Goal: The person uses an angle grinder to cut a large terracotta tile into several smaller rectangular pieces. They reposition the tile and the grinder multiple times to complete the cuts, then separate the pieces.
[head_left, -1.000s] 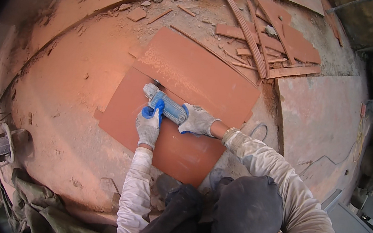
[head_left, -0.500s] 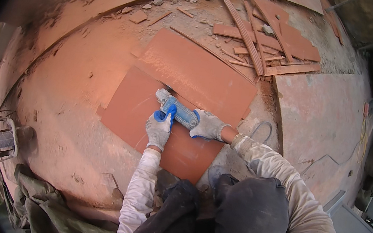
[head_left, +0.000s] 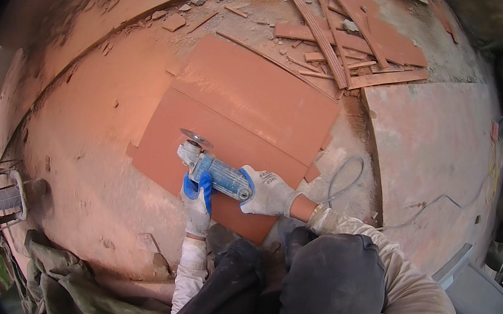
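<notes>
Both hands hold a blue angle grinder (head_left: 222, 177) with a grey metal head. My left hand (head_left: 197, 204), in a white and blue glove, grips it near the head. Around its rear end closes my right hand (head_left: 269, 193), gloved the same way. The grinder's cutting disc (head_left: 196, 138) stands clear at the head's far side, over a flat reddish-brown slab (head_left: 167, 128). A straight cut line divides this near piece from the far piece (head_left: 253, 94), which has pale dust along it. Whether the disc touches the slab I cannot tell.
Narrow reddish strips (head_left: 317, 33) lie crossed in a pile at the far right, with stone rubble (head_left: 198, 0) beside them. A grey cable (head_left: 350, 169) loops on the ground to the right. Crumpled dark green cloth (head_left: 68, 272) lies at lower left, near a metal-framed object (head_left: 8, 196).
The grinder and both hands have moved back toward me and slightly left, away from the cut line. The disc, hardly visible before, now shows. The whole view has shifted a little.
</notes>
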Demonstrator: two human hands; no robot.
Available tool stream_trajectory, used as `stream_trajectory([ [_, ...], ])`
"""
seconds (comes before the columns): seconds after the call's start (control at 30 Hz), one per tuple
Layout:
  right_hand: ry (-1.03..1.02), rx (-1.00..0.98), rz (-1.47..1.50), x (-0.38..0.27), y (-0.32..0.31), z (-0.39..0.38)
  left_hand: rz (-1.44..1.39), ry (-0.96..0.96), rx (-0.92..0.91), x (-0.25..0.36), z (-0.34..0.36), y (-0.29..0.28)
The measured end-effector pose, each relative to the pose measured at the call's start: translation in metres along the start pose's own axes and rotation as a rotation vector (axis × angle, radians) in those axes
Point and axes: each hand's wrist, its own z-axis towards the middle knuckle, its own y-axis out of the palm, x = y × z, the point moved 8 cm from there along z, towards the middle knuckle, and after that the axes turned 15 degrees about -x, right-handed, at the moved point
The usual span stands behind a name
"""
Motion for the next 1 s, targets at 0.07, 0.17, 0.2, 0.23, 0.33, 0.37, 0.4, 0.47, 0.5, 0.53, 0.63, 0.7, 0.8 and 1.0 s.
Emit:
stream_trajectory([
  [0.07,-0.009,-0.002,-0.037,-0.008,0.006,0.004,-0.023,-0.080,0.002,-0.008,-0.006,-0.009],
  [0.17,0.017,-0.047,-0.072,-0.018,0.009,0.019,0.021,-0.112,0.027,-0.010,-0.005,-0.023],
  [0.2,0.039,-0.074,-0.075,-0.021,0.010,0.027,0.048,-0.108,0.044,-0.008,-0.002,-0.028],
  [0.23,0.038,-0.081,-0.070,-0.026,0.010,0.035,0.079,-0.073,0.065,-0.003,0.003,-0.035],
  [0.33,0.057,-0.082,-0.049,-0.045,0.005,0.068,0.181,-0.021,0.112,0.012,0.031,-0.058],
  [0.37,0.056,-0.066,-0.055,-0.053,0.001,0.082,0.178,-0.038,0.115,0.014,0.041,-0.068],
  [0.4,0.053,-0.048,-0.062,-0.060,-0.005,0.095,0.155,-0.100,0.133,0.013,0.052,-0.079],
  [0.47,0.072,-0.063,-0.044,-0.069,-0.014,0.123,0.185,-0.251,0.138,0.011,0.072,-0.104],
  [0.5,0.081,-0.069,-0.038,-0.073,-0.020,0.137,0.160,-0.251,0.132,0.011,0.081,-0.112],
  [0.53,0.083,-0.072,-0.011,-0.076,-0.024,0.149,0.134,-0.285,0.135,0.009,0.089,-0.120],
  [0.63,0.100,-0.063,-0.001,-0.079,-0.031,0.177,0.010,-0.347,0.146,-0.006,0.107,-0.133],
  [0.7,0.101,-0.049,-0.027,-0.078,-0.033,0.188,-0.120,-0.354,0.163,-0.019,0.115,-0.135],
  [0.8,0.115,-0.025,-0.038,-0.074,-0.031,0.199,-0.129,-0.369,0.175,-0.030,0.118,-0.140],
  [1.0,0.146,-0.060,-0.031,-0.069,-0.028,0.206,-0.126,-0.348,0.125,-0.035,0.122,-0.136],
])
